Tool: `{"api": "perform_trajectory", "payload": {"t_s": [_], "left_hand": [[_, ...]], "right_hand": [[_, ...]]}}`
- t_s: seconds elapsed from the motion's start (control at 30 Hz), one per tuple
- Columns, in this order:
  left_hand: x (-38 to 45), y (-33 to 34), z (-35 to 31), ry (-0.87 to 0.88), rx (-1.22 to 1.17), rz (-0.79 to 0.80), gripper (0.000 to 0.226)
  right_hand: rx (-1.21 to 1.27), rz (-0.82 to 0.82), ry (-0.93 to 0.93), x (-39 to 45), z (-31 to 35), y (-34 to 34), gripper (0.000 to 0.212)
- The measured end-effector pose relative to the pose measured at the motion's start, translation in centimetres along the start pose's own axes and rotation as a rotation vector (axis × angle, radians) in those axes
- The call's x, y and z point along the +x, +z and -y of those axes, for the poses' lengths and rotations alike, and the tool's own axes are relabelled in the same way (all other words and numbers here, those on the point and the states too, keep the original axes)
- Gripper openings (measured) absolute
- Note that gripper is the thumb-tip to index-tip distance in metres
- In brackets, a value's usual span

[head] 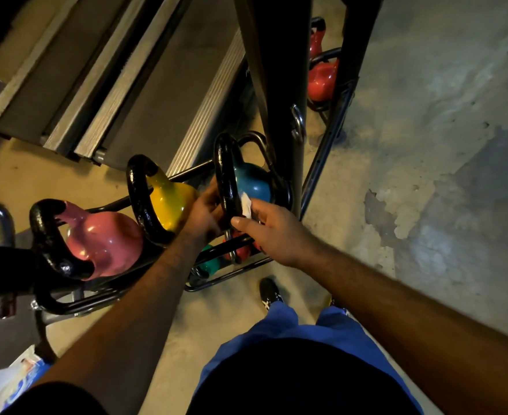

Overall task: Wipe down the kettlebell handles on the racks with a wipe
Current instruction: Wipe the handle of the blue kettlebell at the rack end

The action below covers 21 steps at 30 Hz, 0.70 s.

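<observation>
Both forearms are reaching over the rack [216, 283]. Left hand [204, 215] is curling around the blue kettlebell's [254, 185] black handle [227, 178] at the rack's right end; right hand [272, 235] is pinching a white wipe [246, 206] against that handle.

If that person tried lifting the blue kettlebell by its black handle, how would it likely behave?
The blue kettlebell looks like solid coated metal, so it is probably heavy and stiff. Its glossy black handle might be slippery. The wipe in the right hand looks limp.
</observation>
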<state>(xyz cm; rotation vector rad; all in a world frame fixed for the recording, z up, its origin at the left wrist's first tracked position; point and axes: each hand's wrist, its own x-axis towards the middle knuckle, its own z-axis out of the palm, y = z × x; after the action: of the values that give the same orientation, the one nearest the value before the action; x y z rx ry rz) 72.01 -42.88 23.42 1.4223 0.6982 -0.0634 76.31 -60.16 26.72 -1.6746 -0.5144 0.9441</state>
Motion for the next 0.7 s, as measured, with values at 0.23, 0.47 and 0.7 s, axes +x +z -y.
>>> {"api": "perform_trajectory", "payload": {"t_s": [0.23, 0.47, 0.7], "left_hand": [[-0.4, 0.6, -0.3, 0.170, 0.191, 0.048, 0.042], [0.0, -0.2, 1.3, 0.230, 0.428, 0.027, 0.071], [0.2, -0.1, 1.1, 0.357, 0.440, 0.040, 0.069]], "right_hand": [[0.369, 0.111, 0.253, 1.8, 2.6, -2.9, 0.061], [0.570, -0.059, 0.295, 2.1, 4.0, -2.1, 0.037], [0.252, 0.021, 0.325, 2.1, 3.9, -1.3, 0.104]]}}
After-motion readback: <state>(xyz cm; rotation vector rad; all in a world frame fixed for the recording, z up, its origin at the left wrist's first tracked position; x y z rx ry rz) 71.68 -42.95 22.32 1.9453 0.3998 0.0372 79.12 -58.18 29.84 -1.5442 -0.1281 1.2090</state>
